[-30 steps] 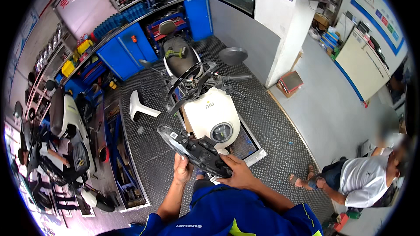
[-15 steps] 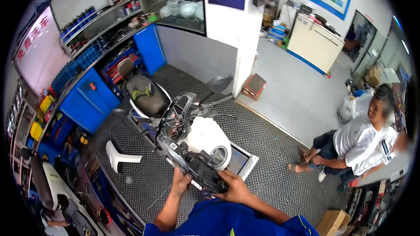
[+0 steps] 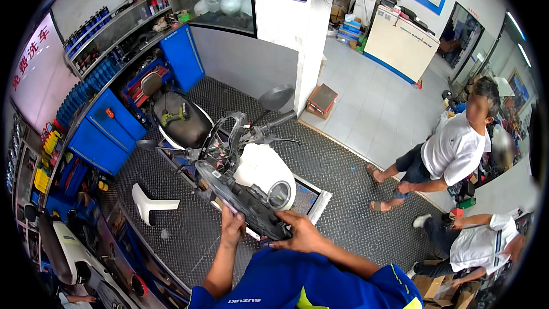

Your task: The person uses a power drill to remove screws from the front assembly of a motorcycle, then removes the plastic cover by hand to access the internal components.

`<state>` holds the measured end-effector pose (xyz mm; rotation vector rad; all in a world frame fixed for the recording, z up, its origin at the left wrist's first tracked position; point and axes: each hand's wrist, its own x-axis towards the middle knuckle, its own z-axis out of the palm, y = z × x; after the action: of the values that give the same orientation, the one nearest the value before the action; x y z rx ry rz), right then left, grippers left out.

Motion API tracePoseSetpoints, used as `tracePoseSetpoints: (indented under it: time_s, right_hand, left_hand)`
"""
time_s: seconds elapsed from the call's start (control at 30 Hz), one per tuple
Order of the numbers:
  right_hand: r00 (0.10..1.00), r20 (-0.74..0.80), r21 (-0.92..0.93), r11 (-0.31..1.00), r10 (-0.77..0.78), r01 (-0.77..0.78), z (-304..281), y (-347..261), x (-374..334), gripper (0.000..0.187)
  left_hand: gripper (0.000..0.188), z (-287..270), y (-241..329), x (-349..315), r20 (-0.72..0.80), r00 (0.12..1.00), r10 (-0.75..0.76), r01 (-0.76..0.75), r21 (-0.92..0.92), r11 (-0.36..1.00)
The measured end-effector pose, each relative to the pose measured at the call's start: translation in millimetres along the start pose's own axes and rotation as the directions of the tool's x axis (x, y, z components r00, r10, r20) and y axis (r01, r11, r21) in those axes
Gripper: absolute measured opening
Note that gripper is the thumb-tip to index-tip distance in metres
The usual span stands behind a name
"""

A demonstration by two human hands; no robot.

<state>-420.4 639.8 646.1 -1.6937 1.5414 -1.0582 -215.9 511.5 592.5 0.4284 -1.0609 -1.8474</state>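
A long black headlight unit [image 3: 251, 212], its dark back side facing up, is held between my two hands. My left hand [image 3: 231, 228] grips its lower left edge, and my right hand [image 3: 300, 232] is closed around its right end. Just beyond it stands a scooter with a white front panel [image 3: 260, 169], which has a round opening. Bare wiring and brackets show around the handlebar [image 3: 280, 120]. I cannot tell whether the unit is joined to the scooter by a cable. A yellow-green power drill [image 3: 174, 114] lies on the seat [image 3: 191, 129].
On the ribbed floor to the left lies a white Y-shaped panel [image 3: 151, 203]. Blue cabinets [image 3: 106, 134] and a second scooter [image 3: 68, 246] line the left side. Two people in white shirts [image 3: 454, 146] are at the right. A red box [image 3: 322, 98] sits by the pillar.
The view has shifted, so the scooter appears further left. My hands keep their hold on the headlight unit. The two people at the right now appear further apart, one lower down.
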Motion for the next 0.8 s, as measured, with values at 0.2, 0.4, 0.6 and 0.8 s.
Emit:
tracePoseSetpoints:
  time_s: [0.2,0.4,0.6,0.8]
  right_hand:
    - [0.998,0.063,0.152,0.988,0.018,-0.027,-20,23,-1,0.105]
    - [0.983,0.158,0.304,0.943,0.090,-0.135,-38,38,-11,0.111]
    - [0.981,0.180,0.075,0.993,0.078,-0.093,-27,29,-12,0.114]
    - [0.927,0.303,0.033,0.970,0.219,-0.240,-29,23,-7,0.117]
  left_hand:
    - [0.079,12,-11,2,-0.090,0.995,0.031,-0.044,-0.146,0.988]
    - [0.070,7,-27,3,-0.139,0.990,0.037,-0.065,-0.207,0.976]
    - [0.061,22,-27,0,-0.124,0.990,0.064,-0.072,-0.066,0.995]
    - [0.084,20,-28,0,-0.074,0.997,0.037,-0.034,0.044,0.998]
